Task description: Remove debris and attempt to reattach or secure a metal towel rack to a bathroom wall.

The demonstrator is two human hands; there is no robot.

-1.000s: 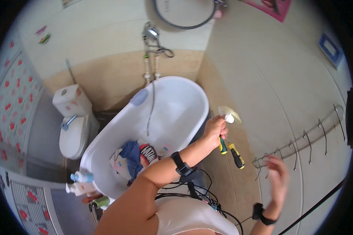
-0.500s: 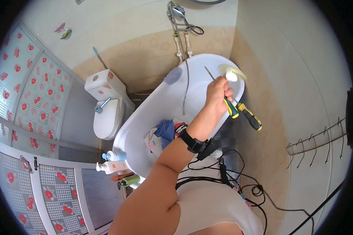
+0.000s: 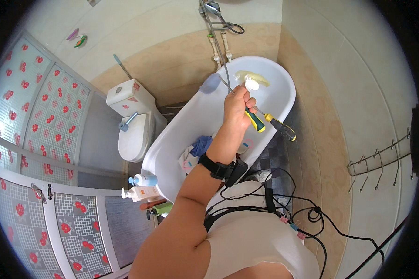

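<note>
Plastic-handled, a green-and-yellow screwdriver and a black-and-yellow screwdriver are clamped together in the left hand, handles toward five and four o'clock, one metal shaft toward eleven. At one o'clock a white piece and a curved, translucent pale-yellow piece show just beyond the fist; whether gripped, I cannot tell. Beneath is one smooth white bathtub. Between seven and eight sit three bottles, print too small to read.

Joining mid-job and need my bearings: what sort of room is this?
A bathroom, probably in a home: there's a white bathtub, a toilet with its lid down, and a hand shower above the tub's far end.
</note>
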